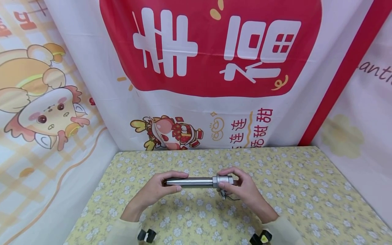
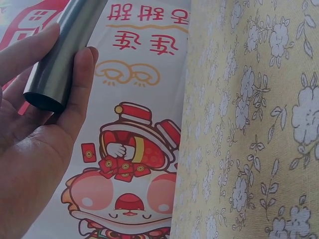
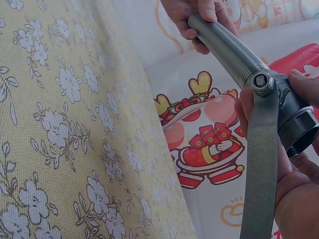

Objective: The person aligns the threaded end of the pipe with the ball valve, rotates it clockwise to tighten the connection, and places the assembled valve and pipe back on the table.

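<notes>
A smooth steel pipe [image 1: 194,183] is held level above the table, with a metal ball valve [image 1: 221,179] at its right end. My left hand [image 1: 153,189] grips the pipe's far left end between thumb and fingers; the pipe's open end [image 2: 47,102] faces the palm in the left wrist view. Around the valve body curl the thumb and fingers of my right hand [image 1: 246,187]. In the right wrist view, threads [image 3: 253,73] show where pipe and valve meet, and a long flat lever handle [image 3: 261,164] extends from the valve. How deep the threads sit is hidden.
Below the hands lies a table with a yellow floral cloth [image 1: 196,217]. A white and red printed curtain [image 1: 208,85] hangs behind it, with more printed cloth at the left [image 1: 39,136] and right [image 1: 361,119]. Dark wrist devices [image 1: 146,235] sit on both sleeves.
</notes>
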The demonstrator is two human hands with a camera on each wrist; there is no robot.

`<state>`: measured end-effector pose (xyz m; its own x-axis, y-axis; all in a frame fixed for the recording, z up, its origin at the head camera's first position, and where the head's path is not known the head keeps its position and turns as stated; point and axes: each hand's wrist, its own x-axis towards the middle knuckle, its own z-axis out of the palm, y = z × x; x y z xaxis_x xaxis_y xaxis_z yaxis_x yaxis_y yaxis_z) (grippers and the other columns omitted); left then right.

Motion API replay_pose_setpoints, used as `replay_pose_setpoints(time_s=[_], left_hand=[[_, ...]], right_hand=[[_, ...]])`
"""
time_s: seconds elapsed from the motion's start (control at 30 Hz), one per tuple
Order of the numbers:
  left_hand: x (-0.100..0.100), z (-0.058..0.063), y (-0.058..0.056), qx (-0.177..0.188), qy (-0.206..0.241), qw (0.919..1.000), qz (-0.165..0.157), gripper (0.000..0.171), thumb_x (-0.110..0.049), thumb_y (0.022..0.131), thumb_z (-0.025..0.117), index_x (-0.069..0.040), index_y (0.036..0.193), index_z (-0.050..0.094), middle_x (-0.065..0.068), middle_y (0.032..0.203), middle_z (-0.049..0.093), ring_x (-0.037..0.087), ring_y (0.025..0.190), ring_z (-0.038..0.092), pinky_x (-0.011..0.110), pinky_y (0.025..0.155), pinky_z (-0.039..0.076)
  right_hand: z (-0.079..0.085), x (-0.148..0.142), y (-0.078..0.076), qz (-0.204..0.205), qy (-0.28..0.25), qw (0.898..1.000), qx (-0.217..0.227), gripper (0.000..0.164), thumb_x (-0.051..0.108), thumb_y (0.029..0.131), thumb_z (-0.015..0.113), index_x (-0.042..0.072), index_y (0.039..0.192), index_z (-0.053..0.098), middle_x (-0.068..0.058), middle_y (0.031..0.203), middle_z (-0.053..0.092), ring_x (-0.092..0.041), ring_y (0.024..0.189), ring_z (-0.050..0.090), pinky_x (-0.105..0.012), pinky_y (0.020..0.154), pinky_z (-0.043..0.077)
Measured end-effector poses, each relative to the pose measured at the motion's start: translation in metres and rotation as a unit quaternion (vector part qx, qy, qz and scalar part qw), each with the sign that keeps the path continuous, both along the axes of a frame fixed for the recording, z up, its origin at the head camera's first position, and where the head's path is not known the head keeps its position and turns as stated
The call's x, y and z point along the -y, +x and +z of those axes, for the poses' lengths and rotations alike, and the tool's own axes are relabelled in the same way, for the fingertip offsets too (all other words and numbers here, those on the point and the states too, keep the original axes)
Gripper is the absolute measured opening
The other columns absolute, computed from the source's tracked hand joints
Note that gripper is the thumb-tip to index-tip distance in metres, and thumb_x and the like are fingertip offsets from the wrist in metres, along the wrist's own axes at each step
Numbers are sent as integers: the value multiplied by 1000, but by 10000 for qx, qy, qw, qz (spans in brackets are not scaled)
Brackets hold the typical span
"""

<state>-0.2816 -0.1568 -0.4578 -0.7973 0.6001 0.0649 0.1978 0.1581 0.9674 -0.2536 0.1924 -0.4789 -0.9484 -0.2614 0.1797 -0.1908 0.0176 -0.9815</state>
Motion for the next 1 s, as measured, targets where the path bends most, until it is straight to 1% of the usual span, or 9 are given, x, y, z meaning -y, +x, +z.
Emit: replay_pose_setpoints(time_s=[0.17, 0.3, 0.43, 0.53, 0.63, 0.73, 0.87, 1.0], left_hand=[[0, 0, 0, -38, 13, 10000, -22, 44, -13, 105, 74, -17, 148, 69, 18, 158, 59, 26, 120, 70, 32, 93, 63], [-1, -1, -1, -60, 0, 10000, -9, 45, -10, 104, 75, -21, 147, 70, 16, 157, 60, 28, 119, 71, 32, 91, 64], [0, -2, -1, 5, -98, 10000, 13, 47, -11, 104, 76, -16, 149, 68, 17, 155, 62, 27, 117, 71, 31, 90, 63], [0, -2, -1, 48, -199, 9998, 46, 47, -12, 103, 76, -15, 149, 68, 17, 152, 64, 26, 117, 71, 31, 90, 63], [0, -2, -1, 16, -282, 9996, 91, 46, -16, 103, 78, -17, 147, 69, 14, 149, 67, 27, 116, 72, 33, 91, 63], [1, -1, -1, -18, -303, 9995, 79, 46, -18, 102, 79, -16, 148, 69, 14, 148, 67, 27, 114, 73, 36, 91, 64], [3, -2, -2, 33, -246, 9997, 14, 45, -19, 104, 77, -17, 148, 69, 15, 150, 65, 27, 114, 73, 36, 92, 64], [4, -2, -2, 107, -53, 9999, -75, 40, -19, 109, 69, -16, 149, 68, 18, 152, 64, 28, 113, 74, 36, 95, 64]], right_hand=[[0, 0, 0, -3, 16, 10000, -27, 34, 10, 101, 80, 0, 131, 69, -28, 147, 58, -22, 87, 80, -35, 73, 68], [1, 0, 0, -9, 28, 10000, -48, 34, 10, 101, 80, 0, 131, 69, -28, 147, 58, -23, 88, 80, -35, 72, 68], [1, 0, 0, 4, 24, 10000, -35, 34, 10, 101, 79, 0, 132, 69, -27, 147, 58, -22, 88, 80, -35, 72, 68], [1, 0, 0, 9, 19, 10000, -11, 34, 10, 101, 79, 0, 132, 69, -27, 147, 58, -22, 88, 80, -35, 73, 68], [1, 0, 1, 7, 16, 10000, 3, 34, 10, 101, 79, 0, 132, 69, -27, 147, 58, -22, 87, 80, -35, 73, 68], [2, 1, 1, 8, 13, 10000, 1, 34, 10, 101, 79, 0, 132, 69, -27, 147, 58, -22, 88, 80, -35, 73, 68], [2, 1, 0, -5, 11, 10000, -16, 34, 10, 101, 80, 0, 132, 69, -27, 146, 58, -21, 88, 80, -34, 72, 68], [2, 2, 0, -27, -1, 10000, -10, 34, 10, 100, 80, 0, 131, 69, -29, 147, 58, -22, 89, 81, -35, 72, 68]])
